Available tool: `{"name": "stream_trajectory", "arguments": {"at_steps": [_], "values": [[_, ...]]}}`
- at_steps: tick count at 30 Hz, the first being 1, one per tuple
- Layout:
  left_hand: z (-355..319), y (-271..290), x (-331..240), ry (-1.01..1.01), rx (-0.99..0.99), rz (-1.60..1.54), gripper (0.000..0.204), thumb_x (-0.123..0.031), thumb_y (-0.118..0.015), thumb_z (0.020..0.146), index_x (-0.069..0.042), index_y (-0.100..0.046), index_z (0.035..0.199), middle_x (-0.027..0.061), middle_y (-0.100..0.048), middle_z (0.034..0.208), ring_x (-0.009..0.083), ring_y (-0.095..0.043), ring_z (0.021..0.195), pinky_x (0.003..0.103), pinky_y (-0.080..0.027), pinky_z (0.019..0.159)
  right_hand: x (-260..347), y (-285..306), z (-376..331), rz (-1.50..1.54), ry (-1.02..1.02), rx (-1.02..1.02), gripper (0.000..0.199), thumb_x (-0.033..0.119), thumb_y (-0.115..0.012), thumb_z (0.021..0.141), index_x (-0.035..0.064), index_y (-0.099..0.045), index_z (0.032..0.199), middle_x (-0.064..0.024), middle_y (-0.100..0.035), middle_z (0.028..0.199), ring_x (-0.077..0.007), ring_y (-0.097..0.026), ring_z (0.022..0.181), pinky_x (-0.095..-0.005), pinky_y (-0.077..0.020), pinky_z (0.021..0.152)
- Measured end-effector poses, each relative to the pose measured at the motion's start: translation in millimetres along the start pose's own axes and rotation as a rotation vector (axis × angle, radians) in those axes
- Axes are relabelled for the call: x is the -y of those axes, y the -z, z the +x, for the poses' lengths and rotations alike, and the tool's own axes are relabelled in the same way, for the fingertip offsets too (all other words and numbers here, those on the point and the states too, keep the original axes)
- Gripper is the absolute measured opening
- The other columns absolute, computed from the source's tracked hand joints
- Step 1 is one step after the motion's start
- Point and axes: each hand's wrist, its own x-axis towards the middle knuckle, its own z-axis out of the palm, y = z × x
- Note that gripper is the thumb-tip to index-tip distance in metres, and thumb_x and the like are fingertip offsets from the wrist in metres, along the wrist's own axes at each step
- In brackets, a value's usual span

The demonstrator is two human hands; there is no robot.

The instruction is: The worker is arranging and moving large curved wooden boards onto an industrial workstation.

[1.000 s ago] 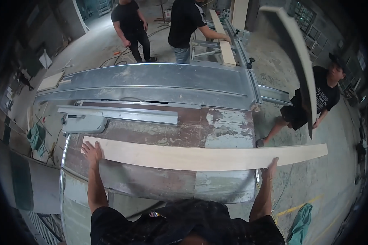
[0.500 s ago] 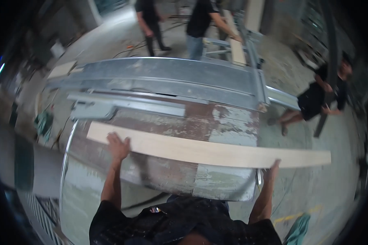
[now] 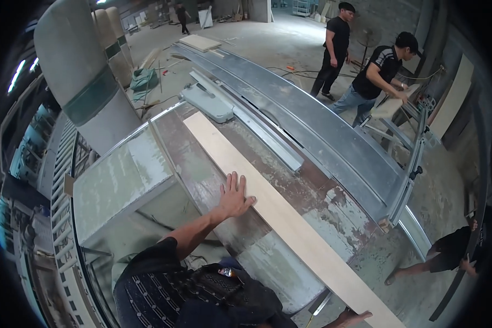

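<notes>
- A workshop with a concrete floor; the centre of the frame is filled by a worn, paint-stained saw table [image 3: 147,175] with a long grey metal sliding carriage [image 3: 333,147] along its upper right side.
- Lowest in the frame, the right hand [image 3: 355,317] shows at the bottom edge under the near end of the long pale board [image 3: 279,213]; whether its fingers are closed on it I cannot tell.
- Just above centre-bottom, the left hand [image 3: 235,197] lies flat, fingers spread, on the board's left edge.
- The board runs diagonally from lower right to upper left; its far end lies well beyond both hands.
- No bins or boxes are visible.
- Farther off, upper right, two people [image 3: 377,76] stand at the carriage's end; another person [image 3: 459,251] crouches at the right edge.
</notes>
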Motion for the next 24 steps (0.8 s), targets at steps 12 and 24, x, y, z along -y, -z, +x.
{"name": "stream_trajectory", "arguments": {"at_steps": [12, 24], "values": [[-5.1, -106.0, 75.0, 0.324, -0.500, -0.370, 0.070, -0.034, -0.050, 0.106, 0.016, -0.033, 0.152, 0.0400, -0.035, 0.156, 0.0518, -0.030, 0.149, 0.053, -0.023, 0.126, -23.5, 52.1, 64.8, 0.191, -0.053, 0.031, 0.080, 0.056, -0.053, 0.103, -0.0032, -0.038, 0.154, -0.0203, -0.048, 0.152, -0.0358, -0.048, 0.140, -0.0520, -0.0400, 0.115], [-26.4, -97.0, 35.6, 0.505, -0.438, 0.076, 0.075, -0.041, -0.055, 0.099, 0.011, -0.039, 0.151, 0.0305, -0.037, 0.159, 0.0449, -0.031, 0.149, 0.054, -0.019, 0.126, -31.4, 61.2, 74.5, 0.165, 0.025, 0.154, 0.077, 0.058, -0.045, 0.105, 0.0025, -0.034, 0.157, -0.0154, -0.047, 0.153, -0.0322, -0.048, 0.140, -0.0501, -0.0372, 0.117]]}}
